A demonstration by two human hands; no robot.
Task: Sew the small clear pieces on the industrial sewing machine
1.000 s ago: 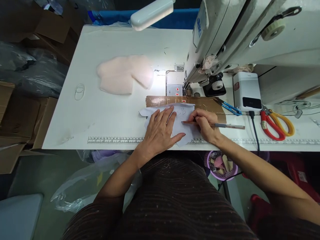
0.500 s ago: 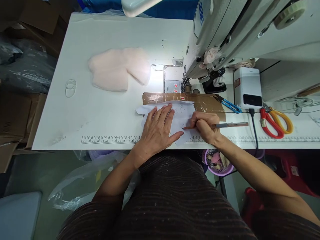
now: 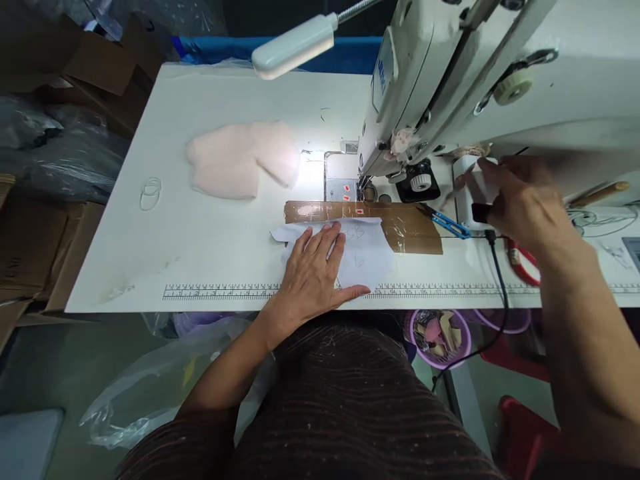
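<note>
Pressing paper (image 3: 370, 257) flat: left hand (image 3: 311, 275), spread open, nearer, fingers toward 1 o'clock. Paper's long axis roughly 9–3. Right hand (image 3: 530, 210) blurred by white box (image 3: 465, 213), grip can't tell; paper between its 8 and 9.

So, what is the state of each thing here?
Paper: written on, edge folded
Pink cloth: lying flat
White box: cable plugged in
Purple basket: holding scraps
Blue snips: lying down, blades unclear
Red scissors: mostly hidden, blades unclear
Left hand: flat on paper
Right hand: blurred, grip unclear
</note>
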